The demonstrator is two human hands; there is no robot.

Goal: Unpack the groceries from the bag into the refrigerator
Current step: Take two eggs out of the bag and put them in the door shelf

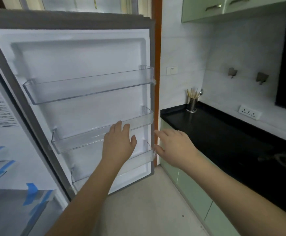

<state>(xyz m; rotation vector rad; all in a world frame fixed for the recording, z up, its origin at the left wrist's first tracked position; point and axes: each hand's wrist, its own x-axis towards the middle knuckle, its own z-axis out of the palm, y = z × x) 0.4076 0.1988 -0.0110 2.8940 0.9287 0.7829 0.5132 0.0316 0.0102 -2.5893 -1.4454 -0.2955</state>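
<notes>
The refrigerator door (81, 58) stands wide open in front of me, white inside, with three clear plastic door bins: upper (87, 87), middle (81, 138) and lower (138, 160). All three bins hold nothing. My left hand (118, 142) is flat with fingers apart against the middle bin's front. My right hand (174, 147) reaches to the door's outer edge, fingers spread, holding nothing. The refrigerator's interior (6, 150) shows at far left with blue tape on its shelves. No bag or groceries are in view.
A black countertop (223, 133) over pale green cabinets (195, 193) runs along the right. A metal cup of chopsticks (191, 103) stands at its far corner. A wall socket strip (249, 111) and two hooks sit above. An orange door frame (156, 48) is behind the door.
</notes>
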